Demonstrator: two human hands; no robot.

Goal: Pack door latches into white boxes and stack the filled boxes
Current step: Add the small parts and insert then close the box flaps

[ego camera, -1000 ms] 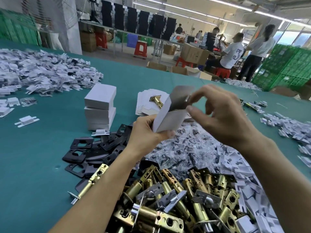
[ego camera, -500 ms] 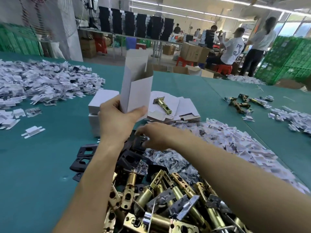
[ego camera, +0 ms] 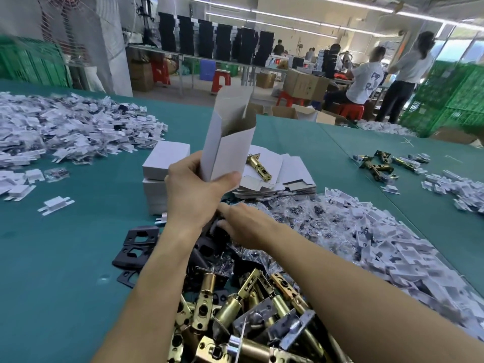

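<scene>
Matt white card box (ego camera: 230, 145); shiny brass-coloured metal latches (ego camera: 229, 310); matt black plates (ego camera: 131, 239); glossy clear plastic bags (ego camera: 309, 218); smooth matt green table (ego camera: 65, 271).

My bare left forearm (ego camera: 157, 284) rises from the near edge of the table (ego camera: 65, 258) toward its middle. My left hand (ego camera: 195, 189) is lifted above the surface, thumb across the front and fingers curled round the lower end of an upright, open-topped white box (ego camera: 227, 145). My bare right forearm (ego camera: 353, 297) enters from the near right corner and passes low beneath the left wrist; my right hand (ego camera: 246, 226) lies palm down, fingers reaching leftward, their tips partly hidden behind my left wrist, so their grip cannot be read.
</scene>
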